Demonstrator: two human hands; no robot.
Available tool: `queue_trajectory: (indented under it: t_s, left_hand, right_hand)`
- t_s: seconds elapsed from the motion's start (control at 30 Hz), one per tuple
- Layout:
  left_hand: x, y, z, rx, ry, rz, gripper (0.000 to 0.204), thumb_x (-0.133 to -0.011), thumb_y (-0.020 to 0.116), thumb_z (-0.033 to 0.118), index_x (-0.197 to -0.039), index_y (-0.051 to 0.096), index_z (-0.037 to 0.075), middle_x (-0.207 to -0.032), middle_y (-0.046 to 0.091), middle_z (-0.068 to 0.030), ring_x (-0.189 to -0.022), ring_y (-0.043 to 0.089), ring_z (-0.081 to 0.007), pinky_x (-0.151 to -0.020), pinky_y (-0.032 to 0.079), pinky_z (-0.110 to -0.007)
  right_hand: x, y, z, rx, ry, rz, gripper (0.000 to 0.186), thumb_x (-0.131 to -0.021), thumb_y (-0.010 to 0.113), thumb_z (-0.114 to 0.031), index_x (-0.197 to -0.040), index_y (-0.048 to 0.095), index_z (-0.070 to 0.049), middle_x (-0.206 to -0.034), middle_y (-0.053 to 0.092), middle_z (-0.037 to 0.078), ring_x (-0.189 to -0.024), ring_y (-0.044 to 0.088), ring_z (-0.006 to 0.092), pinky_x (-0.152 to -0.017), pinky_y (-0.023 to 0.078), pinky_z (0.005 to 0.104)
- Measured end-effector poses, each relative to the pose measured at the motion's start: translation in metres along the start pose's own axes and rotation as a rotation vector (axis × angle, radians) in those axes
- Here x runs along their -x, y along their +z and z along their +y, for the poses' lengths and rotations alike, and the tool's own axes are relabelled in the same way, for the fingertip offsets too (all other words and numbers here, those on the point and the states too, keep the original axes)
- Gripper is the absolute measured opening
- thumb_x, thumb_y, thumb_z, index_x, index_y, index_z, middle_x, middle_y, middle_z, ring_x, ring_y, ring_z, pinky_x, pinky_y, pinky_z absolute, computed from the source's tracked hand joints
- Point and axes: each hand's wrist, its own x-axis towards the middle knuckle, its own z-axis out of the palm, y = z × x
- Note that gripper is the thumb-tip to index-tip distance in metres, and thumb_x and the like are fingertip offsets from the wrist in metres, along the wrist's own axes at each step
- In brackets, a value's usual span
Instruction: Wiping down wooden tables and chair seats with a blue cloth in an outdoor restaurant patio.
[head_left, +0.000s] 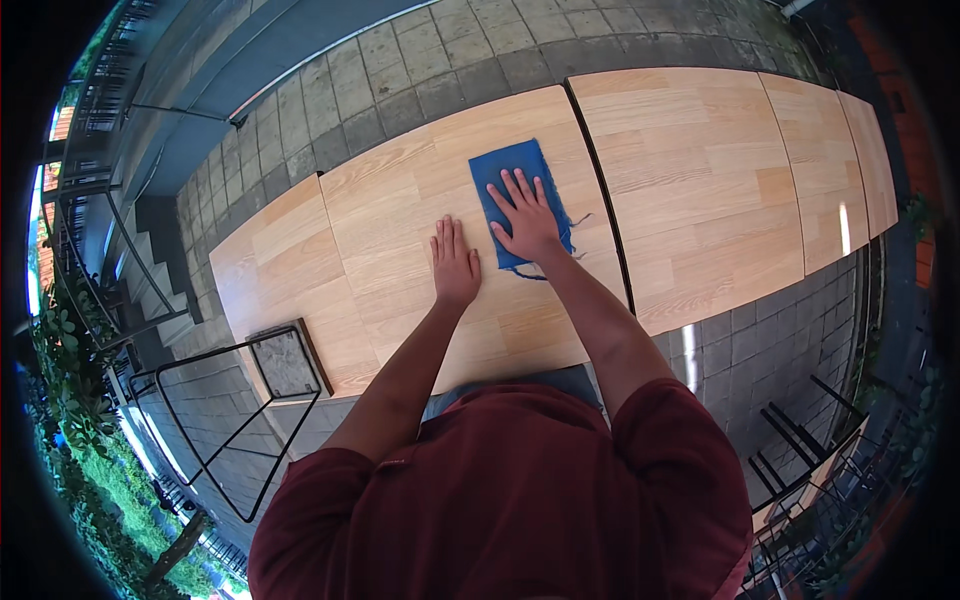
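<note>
A blue cloth point(497, 167) with frayed edges and loose threads lies flat on the light wood-patterned table point(400, 180). My right hand point(527, 218) rests on top of the cloth, palm down, with its fingers spread. To the left of the cloth, my left hand point(456, 262) lies flat on the bare tabletop with its fingers stretched out and nothing in it. A small gap separates the left hand from the cloth. Threads hang off the cloth's right and lower edges, near my right wrist.
A dark seam splits the long tabletop right of the cloth. At the lower left, a metal-framed stool point(285, 362) stands against the table's near edge. Dark metal frames point(800, 440) stand at the lower right. Grey paving tiles point(400, 60) surround the table; steps point(160, 290) rise at the left.
</note>
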Motion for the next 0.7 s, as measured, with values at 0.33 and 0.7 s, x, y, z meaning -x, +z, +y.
queue_trajectory:
  t_s: [0.33,0.7]
  left_hand:
    - [-0.02,-0.021,-0.038,-0.008,0.007,0.066,0.07,-0.104,0.058,0.016,-0.167,0.033,0.0,-0.176,0.026,-0.0271,-0.165,0.021,-0.0461,-0.133,0.02,-0.06]
    - [-0.007,-0.023,-0.048,0.036,-0.015,0.049,0.064,-0.103,0.059,0.013,-0.163,0.041,0.0,-0.175,0.028,-0.0269,-0.163,0.024,-0.0469,-0.132,0.023,-0.06]
  right_hand:
    - [0.08,-0.03,0.027,-0.082,0.025,-0.068,0.074,-0.099,0.065,-0.047,-0.168,0.045,-0.03,-0.18,0.02,0.022,-0.168,0.016,0.0411,-0.134,0.012,0.0595]
    - [-0.093,-0.018,0.118,0.126,0.197,0.182,0.074,-0.102,0.061,-0.051,-0.171,0.038,-0.033,-0.18,0.021,0.021,-0.167,0.017,0.0407,-0.134,0.012,0.0578]
